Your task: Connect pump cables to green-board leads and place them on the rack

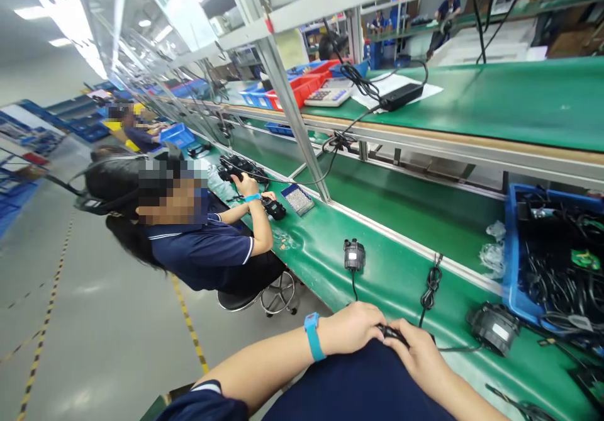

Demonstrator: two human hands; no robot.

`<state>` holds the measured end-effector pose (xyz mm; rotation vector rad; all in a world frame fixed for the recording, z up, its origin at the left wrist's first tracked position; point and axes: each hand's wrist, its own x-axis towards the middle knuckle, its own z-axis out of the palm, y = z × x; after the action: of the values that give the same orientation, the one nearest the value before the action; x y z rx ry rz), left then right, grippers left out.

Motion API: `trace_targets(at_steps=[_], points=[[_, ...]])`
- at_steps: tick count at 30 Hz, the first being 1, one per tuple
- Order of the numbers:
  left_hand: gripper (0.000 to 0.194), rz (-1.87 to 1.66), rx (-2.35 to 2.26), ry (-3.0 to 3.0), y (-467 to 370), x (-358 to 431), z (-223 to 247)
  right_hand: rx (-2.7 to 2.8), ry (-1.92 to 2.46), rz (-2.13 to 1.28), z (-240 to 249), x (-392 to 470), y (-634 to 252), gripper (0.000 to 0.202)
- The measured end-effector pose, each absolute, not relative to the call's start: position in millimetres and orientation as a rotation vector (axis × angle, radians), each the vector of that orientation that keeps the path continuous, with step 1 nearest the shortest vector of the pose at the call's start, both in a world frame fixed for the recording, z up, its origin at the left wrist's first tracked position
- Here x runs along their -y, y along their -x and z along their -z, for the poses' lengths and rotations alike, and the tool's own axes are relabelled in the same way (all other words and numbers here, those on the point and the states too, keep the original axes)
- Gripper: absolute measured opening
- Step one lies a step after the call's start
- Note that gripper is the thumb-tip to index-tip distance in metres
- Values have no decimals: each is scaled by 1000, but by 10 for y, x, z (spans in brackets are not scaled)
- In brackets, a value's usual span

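Close to my body, at the bench edge, my left hand and my right hand meet on a small black cable connector. Fingers of both hands are closed around it, so only part of it shows. To the right of my hands lies a black motor-like unit with a white label, its cable running left toward my right hand. A second black labelled unit stands beyond my left hand, its cable coming down toward me. A bundled black cable lies between the two units.
A blue crate full of black cables stands at the right. Left of me a co-worker handles black parts beside a small tray. Above the green bench, a shelf holds a black power adapter and red bins.
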<state>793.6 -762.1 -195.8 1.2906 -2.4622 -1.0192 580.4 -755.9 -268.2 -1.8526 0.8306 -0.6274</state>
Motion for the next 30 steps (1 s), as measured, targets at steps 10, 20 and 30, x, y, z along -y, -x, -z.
trace_targets(at_steps=[10,20,30], points=[[27,538,2797,-1432,-7980,7517,2074,-870,1651,266,2807,7681,-5983,70],[28,461,2765,-1459,-8051,7439,2138,-845,1532,169,3012,7696,-6088,80],[29,465,2639,-1522,-8120,7339,2280,-801,1579,129,2951,7751,-6162,81]])
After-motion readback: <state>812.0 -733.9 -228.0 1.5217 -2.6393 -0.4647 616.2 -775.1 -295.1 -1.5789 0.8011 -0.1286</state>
